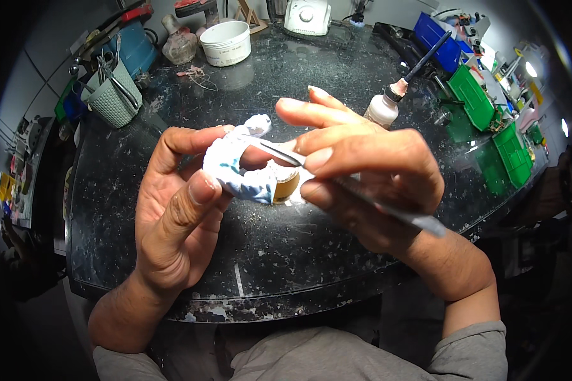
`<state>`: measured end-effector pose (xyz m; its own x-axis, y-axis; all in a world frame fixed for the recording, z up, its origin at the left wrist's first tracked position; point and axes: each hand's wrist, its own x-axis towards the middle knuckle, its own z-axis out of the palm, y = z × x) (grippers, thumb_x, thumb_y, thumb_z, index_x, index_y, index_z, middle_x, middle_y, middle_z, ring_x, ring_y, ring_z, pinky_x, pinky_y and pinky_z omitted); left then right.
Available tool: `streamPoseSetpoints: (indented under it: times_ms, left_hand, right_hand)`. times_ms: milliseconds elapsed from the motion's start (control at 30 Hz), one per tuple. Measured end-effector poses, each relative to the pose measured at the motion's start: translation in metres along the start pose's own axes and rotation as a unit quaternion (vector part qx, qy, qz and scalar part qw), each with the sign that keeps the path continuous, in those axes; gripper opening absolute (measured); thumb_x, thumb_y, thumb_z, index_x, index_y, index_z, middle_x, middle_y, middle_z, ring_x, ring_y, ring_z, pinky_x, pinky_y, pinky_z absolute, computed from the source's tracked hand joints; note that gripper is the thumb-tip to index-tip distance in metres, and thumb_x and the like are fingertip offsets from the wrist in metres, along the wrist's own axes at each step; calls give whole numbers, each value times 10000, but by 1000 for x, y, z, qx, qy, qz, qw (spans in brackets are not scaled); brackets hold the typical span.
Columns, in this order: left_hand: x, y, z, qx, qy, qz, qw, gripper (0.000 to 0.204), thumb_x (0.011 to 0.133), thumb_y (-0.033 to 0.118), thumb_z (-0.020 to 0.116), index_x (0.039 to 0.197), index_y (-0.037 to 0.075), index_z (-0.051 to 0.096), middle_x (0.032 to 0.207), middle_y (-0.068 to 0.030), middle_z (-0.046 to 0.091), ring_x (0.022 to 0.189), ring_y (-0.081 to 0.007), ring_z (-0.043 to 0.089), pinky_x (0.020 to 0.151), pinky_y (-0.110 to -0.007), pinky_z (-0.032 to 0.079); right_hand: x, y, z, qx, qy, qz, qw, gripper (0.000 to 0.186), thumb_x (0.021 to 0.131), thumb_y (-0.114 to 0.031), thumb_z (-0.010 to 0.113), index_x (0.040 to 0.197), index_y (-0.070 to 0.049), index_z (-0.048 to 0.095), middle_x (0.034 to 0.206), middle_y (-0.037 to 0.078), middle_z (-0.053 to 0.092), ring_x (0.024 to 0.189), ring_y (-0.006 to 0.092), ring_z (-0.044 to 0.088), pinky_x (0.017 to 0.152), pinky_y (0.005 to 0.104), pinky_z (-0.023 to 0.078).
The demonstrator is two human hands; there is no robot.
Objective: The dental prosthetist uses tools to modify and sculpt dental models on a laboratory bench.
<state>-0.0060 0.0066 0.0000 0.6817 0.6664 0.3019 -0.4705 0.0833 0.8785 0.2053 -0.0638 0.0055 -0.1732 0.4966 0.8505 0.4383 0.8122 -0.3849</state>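
Left hand (175, 213) curled, pinching 1 white cast (221, 164); right hand (384, 165) curled, pinching 1 metal tool (283, 153); rightward, 2 green bins (469, 100).

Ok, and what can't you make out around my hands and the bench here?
All in the head view:
- Underside of the white dental cast: turned away from the camera.
- Some fingertips of your left hand: hidden behind the cast.
- Base of the white bottle: blocked by your right hand.
- Handle end of the slim metal hand tool: blurred.
- Small items beyond the green bins: too small and blurry.
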Motion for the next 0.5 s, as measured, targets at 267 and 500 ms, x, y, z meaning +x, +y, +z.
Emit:
streamPoseSetpoints:
  times_ms: [267, 500]
  left_hand:
    - [-1, -3, -3, 9, -11, 7, 1000, 564, 933, 350, 676, 1310, 29, 407, 1305, -218, 545, 1279, -292, 534, 1088, -421, 437]
    - [-2, -5, -3, 21, -19, 19, 999, 573, 933, 347, 674, 1330, 34, 404, 1372, -253, 516, 1337, -339, 483, 1146, -487, 344]
  right_hand:
    - [2, -8, 3, -12, -19, -18, 1000, 348, 788, 33, 765, 1066, -80, 588, 980, 142, 710, 1167, 414, 628, 1128, 606, 299]
    - [1, -8, 3, -17, -29, -22, 999, 360, 757, 57, 733, 1052, -88, 586, 961, 105, 696, 1194, 403, 615, 1160, 611, 226]
